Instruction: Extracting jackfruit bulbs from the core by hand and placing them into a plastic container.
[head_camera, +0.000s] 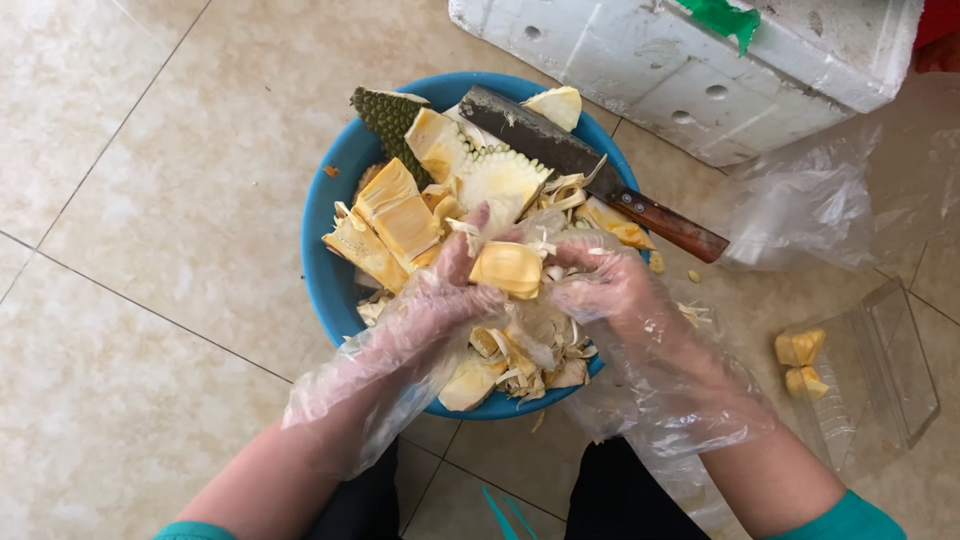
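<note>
The yellow fleshy jackfruit pod (508, 268) sits between both hands, long axis lying left to right. The left hand (450, 290) in its thin clear plastic glove grips it from the left; the right hand (612, 290) pinches its right end, both equally near, above the round blue plastic basin (325, 230)

A beige tiled floor (150, 200) carries a blue bowl (325, 215) directly beneath the fingers, a white foam box (680, 70) beyond them, and a clear plastic tray (890, 370) and crumpled plastic bag (810, 200) to their right.
</note>
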